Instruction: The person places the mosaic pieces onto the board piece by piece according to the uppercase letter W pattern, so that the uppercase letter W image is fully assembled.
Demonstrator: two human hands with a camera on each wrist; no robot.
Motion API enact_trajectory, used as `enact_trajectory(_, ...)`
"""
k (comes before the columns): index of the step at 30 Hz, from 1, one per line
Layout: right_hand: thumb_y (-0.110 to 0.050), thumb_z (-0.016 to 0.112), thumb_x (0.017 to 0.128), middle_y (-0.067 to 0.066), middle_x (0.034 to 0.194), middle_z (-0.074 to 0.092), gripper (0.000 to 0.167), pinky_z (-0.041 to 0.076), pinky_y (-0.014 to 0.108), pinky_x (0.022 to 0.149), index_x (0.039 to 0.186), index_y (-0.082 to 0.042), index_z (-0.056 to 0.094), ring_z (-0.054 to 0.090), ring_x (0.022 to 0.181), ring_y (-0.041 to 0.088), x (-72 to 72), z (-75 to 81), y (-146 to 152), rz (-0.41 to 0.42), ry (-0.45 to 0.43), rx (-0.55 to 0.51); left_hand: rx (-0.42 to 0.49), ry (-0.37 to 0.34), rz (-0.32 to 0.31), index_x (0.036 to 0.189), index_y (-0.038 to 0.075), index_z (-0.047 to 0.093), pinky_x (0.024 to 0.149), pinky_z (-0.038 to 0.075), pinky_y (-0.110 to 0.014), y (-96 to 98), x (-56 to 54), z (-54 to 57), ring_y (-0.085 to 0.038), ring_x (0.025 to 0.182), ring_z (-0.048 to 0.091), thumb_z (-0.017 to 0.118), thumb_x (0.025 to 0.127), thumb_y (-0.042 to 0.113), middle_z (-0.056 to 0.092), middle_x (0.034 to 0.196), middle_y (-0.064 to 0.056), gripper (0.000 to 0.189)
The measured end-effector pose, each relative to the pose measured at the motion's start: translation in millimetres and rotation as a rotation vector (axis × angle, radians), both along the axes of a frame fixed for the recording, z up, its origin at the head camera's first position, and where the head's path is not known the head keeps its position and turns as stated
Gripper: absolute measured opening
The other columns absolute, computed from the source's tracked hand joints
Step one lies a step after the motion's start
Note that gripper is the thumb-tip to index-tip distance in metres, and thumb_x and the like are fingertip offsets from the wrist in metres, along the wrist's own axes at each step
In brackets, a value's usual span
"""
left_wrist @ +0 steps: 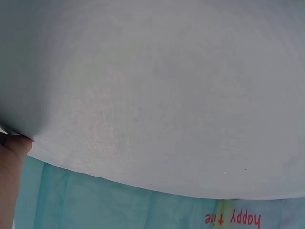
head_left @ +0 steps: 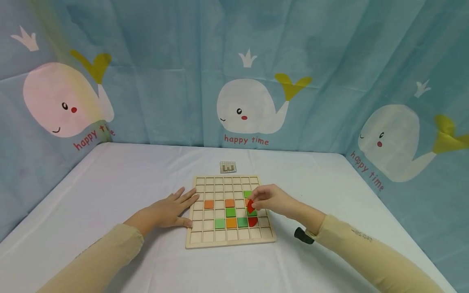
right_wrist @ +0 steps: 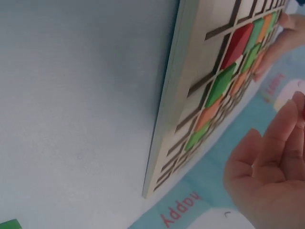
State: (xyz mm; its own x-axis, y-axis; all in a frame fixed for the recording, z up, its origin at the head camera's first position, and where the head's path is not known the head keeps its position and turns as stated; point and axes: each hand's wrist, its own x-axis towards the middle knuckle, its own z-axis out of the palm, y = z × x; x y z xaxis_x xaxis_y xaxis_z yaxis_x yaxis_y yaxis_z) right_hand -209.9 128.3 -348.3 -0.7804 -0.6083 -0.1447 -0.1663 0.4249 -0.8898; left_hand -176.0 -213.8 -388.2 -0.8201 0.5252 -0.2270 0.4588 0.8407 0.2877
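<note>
A square wooden grid board (head_left: 196, 237) lies on the white table, with orange, green and red flat tiles in several cells. Over its right side, my right hand (head_left: 272, 199) pinches a red tile with a curved edge (head_left: 250, 206) between thumb and fingertips. Below that, another red tile (head_left: 253, 221) sits in a cell. My left hand (head_left: 170, 209) rests on the board's left edge, fingers spread. In the right wrist view, the right hand (right_wrist: 271, 171) is seen palm-side, its held tile mostly out of frame. Only part of the left hand (left_wrist: 13, 164) shows in the left wrist view.
Behind the board lies a small card with a printed grid (head_left: 228, 167). A short black object (head_left: 304, 236) is by the right sleeve. A green piece (right_wrist: 10, 224) shows at the right wrist view's corner. A blue whale-print curtain (head_left: 165, 81) borders the table.
</note>
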Motion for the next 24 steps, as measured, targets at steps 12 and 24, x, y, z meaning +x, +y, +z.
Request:
enact_trajectory(12,-0.001,0.063,0.093,0.002,0.087,0.066,0.013,0.053,0.033,0.078,0.104,0.006,0.064,0.061,0.082,0.02,2.6,-3.1,-22,0.043,-0.065,-0.039,0.008,0.004,-0.002,0.155,0.005,0.023,0.111,0.019,-0.062,-0.1,0.3,0.2,-0.048,0.143,0.007,0.054,0.087,0.064,0.011,0.161,-0.016,0.095)
enact_trajectory(24,0.001,0.063,0.093,0.002,0.085,0.067,0.015,0.055,0.029,0.075,0.107,0.008,0.064,0.062,0.076,0.016,5.8,-8.4,-40,0.086,-0.085,-0.042,-0.003,0.005,0.001,0.155,0.006,0.022,0.112,0.018,-0.061,0.4,-0.3,-0.3,-0.047,0.144,0.006,0.054,0.087,0.064,0.011,0.161,-0.015,0.095)
